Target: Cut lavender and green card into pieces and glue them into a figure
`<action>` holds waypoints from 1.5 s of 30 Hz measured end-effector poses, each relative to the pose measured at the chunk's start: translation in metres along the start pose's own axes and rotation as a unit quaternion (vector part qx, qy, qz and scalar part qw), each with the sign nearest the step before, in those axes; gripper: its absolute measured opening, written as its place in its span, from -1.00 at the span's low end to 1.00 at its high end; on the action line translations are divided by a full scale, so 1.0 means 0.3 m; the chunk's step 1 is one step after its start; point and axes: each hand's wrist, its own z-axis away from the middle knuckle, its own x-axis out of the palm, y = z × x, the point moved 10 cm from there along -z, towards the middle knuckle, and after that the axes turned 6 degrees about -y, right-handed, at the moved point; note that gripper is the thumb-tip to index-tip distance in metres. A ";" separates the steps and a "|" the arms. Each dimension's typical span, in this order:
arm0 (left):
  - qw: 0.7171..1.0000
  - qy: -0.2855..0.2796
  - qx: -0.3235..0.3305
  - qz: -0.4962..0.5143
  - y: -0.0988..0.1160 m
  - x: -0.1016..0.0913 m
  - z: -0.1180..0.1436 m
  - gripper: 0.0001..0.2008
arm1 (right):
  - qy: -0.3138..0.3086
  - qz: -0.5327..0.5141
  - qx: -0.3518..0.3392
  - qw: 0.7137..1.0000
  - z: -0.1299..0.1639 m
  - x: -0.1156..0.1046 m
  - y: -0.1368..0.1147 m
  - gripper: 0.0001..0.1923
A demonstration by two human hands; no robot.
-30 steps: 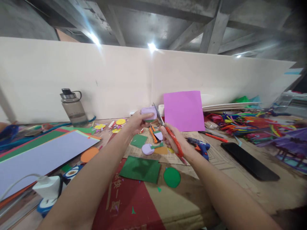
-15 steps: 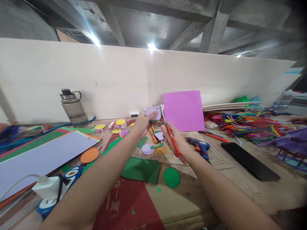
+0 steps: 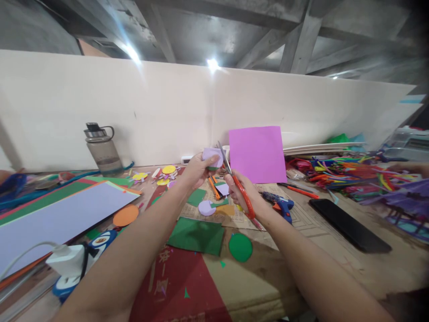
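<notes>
Counter front: tiny green scrap [image 3: 187, 293] lies on the counter [image 3: 258, 290], nr the bottom edge.
Cut so far: green circle [image 3: 240, 247], orange circle [image 3: 125, 216] & lilac circle [image 3: 207, 208] look done, i.e. cut all the way round.
Uncut: green sheet [image 3: 196, 235], just L of the green circle, has mostly straight sides.
Right hand [image 3: 243, 190]: fingers wrapped round the red-orange handles of the scissors [image 3: 237, 182].
Scissors: point up & away, tips leaning L; long axis goes from low R to high L. Can't tell if blades are a bit apart.
Left hand [image 3: 198, 172]: fingers pinch a lilac pc [image 3: 208, 153], thumb on its front.
Lilac pc: held up off the counter, just L of the blades. Flat side faces back this way; green shows along its low edge. Abt as wide as tall, so no clear long axis. Top looks straight, so prob. some cutting left.
Purple sheet [image 3: 257, 154]: stands behind, R of the scissors, by the white wall [image 3: 167, 107].
Bottle [image 3: 103, 154]: far L, by the wall.
</notes>
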 end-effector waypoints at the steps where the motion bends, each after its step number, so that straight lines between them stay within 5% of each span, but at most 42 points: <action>1: 1.000 -0.004 -0.003 -0.006 0.001 -0.002 -0.001 -0.53 | 0.001 0.003 -0.002 1.000 0.000 -0.001 -0.002 -0.55; 20: 0.997 -0.033 -0.040 -0.051 0.020 -0.047 0.007 -0.60 | -0.029 0.037 -0.007 0.999 0.027 0.031 -0.046 -0.66; 27: 0.996 0.069 0.021 0.054 -0.018 -0.067 -0.009 -0.58 | 0.007 0.049 -0.007 0.999 0.024 0.013 -0.036 -0.64; 45: 0.999 -0.008 -0.033 -0.041 -0.032 -0.039 -0.016 -0.52 | -0.010 0.027 0.009 1.000 0.029 0.021 -0.025 -0.64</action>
